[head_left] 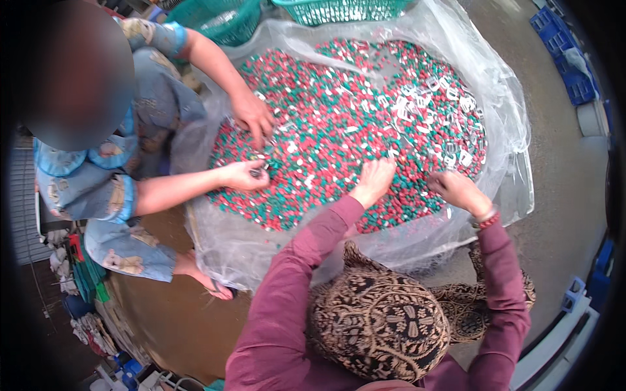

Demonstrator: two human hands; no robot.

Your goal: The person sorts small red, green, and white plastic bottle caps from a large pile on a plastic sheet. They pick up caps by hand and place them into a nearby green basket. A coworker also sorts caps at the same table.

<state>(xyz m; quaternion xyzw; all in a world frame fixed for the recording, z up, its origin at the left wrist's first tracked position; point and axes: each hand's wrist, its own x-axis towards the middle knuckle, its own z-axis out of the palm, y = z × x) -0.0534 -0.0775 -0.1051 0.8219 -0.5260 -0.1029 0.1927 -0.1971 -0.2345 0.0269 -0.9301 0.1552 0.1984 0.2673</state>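
Note:
A wide pile of small red, green and white pieces (326, 137) is spread on a clear plastic sheet (502, 85). My left hand (377, 179) rests over the pile's near side with its fingers curled. A small white bit shows at its fingertips, but I cannot tell whether it is held. To its right, my right hand (460, 190) has its fingertips pinched together just above the pieces, and whatever they hold is hidden. Beyond both hands, white frame-like plastic parts (417, 107) lie loosely on the pile's right part.
At the left sits a co-worker, with one hand (251, 117) over the pile and the other (244, 176) closed on a small dark thing. Green baskets (342, 11) stand at the far edge. Blue crates (564, 55) lie on the floor at the right.

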